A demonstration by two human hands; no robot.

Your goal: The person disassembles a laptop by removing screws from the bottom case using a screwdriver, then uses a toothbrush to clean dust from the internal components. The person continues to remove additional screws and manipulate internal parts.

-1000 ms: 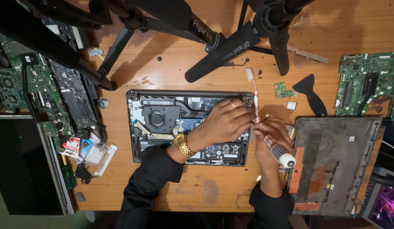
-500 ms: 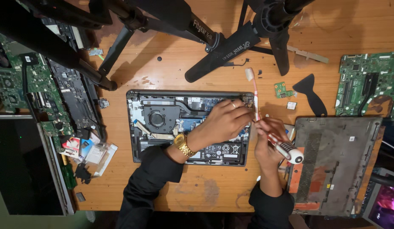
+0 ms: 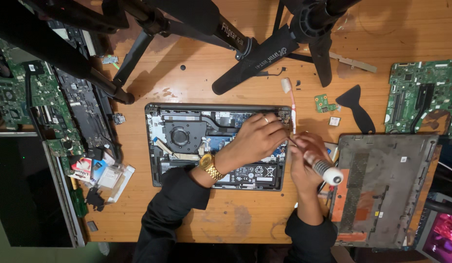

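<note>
An opened laptop base (image 3: 187,136) lies on the wooden table, its fan, heat pipe and battery exposed. My left hand (image 3: 255,139), with a gold watch and a ring, rests on the laptop's upper right corner, fingertips pressing near the hinge. Just off the laptop's right edge, my right hand (image 3: 304,158) grips a screwdriver (image 3: 328,171) with a ribbed handle and white cap. Its tip points toward the left hand's fingertips and is hidden by my fingers. A pink-and-white toothbrush (image 3: 290,102) lies beside that corner.
The laptop's grey bottom cover (image 3: 381,180) lies to the right, with a black pry tool (image 3: 355,104), a small green board (image 3: 324,103) and a green motherboard (image 3: 420,95) behind it. Black tripod legs (image 3: 255,63) cross the far side. Circuit boards (image 3: 21,97) and a screen panel (image 3: 21,190) sit left.
My right hand has tilted the screwdriver, its white cap dropping lower and to the right. The left hand stays on the laptop's corner.
</note>
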